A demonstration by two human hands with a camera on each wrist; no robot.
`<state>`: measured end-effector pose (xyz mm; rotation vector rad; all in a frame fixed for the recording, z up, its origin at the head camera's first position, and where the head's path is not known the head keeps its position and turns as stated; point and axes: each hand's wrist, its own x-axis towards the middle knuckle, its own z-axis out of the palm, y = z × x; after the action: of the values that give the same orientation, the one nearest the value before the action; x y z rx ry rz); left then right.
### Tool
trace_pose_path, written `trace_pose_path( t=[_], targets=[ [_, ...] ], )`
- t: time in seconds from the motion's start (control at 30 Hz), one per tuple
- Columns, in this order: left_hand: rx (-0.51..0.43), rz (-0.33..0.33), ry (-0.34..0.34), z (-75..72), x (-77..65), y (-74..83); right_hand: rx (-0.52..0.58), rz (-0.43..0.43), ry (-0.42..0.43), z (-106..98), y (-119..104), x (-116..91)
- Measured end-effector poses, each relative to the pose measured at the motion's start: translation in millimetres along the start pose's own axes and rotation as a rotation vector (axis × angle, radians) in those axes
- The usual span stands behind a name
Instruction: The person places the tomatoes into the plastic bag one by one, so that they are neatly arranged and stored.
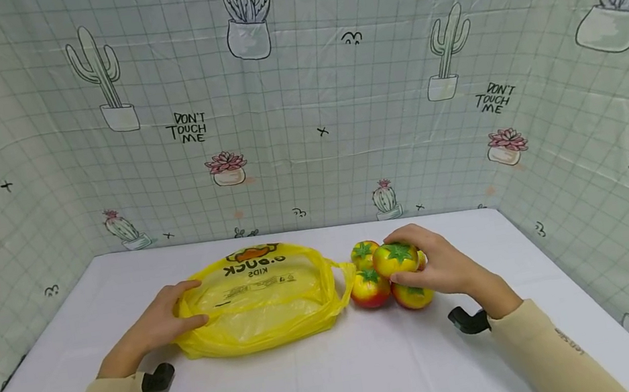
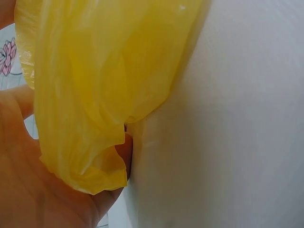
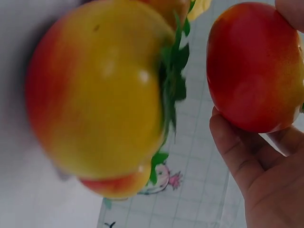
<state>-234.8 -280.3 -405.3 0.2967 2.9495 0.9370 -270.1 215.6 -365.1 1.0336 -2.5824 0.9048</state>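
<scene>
A yellow plastic bag (image 1: pixel 257 299) with mirrored black print lies flat, left of centre on the white table. My left hand (image 1: pixel 156 321) grips its left end, fingers on the far side and thumb on the near side; in the left wrist view bag film (image 2: pixel 104 71) covers part of the fingers. In my right hand (image 1: pixel 437 262) is a red-and-yellow tomato (image 1: pixel 395 258) with a green leafy top, held between thumb and fingers above the others. Beneath it sit several similar tomatoes, among them a front left one (image 1: pixel 370 290) and a front right one (image 1: pixel 413 296).
The bag's handle loop (image 1: pixel 345 286) reaches right up to the tomatoes. A white cloth covers the table (image 1: pixel 342 381). A checked curtain (image 1: pixel 299 90) with cactus drawings encloses the back and sides.
</scene>
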Motion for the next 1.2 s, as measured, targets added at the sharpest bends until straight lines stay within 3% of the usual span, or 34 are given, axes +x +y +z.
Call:
trace_pose_path(
  t=[0.47,0.77,1.03,1.2],
  targets=[
    [-0.008,0.020,0.007,0.1,-1.5,2.6,0.047,-0.099,-0.084,26.5,-33.0,36.9],
    [0.002,0.022,0.011,0.4,-0.4,1.7,0.040,-0.125,-0.135,44.7,-52.0,59.6],
    [-0.001,0.005,-0.002,0.9,0.6,3.9,-0.011,-0.091,-0.180,55.9,-64.4,73.3],
    [0.005,0.005,0.003,1.4,0.5,2.2,0.000,-0.142,-0.192,61.3,-69.1,82.4]
  ],
)
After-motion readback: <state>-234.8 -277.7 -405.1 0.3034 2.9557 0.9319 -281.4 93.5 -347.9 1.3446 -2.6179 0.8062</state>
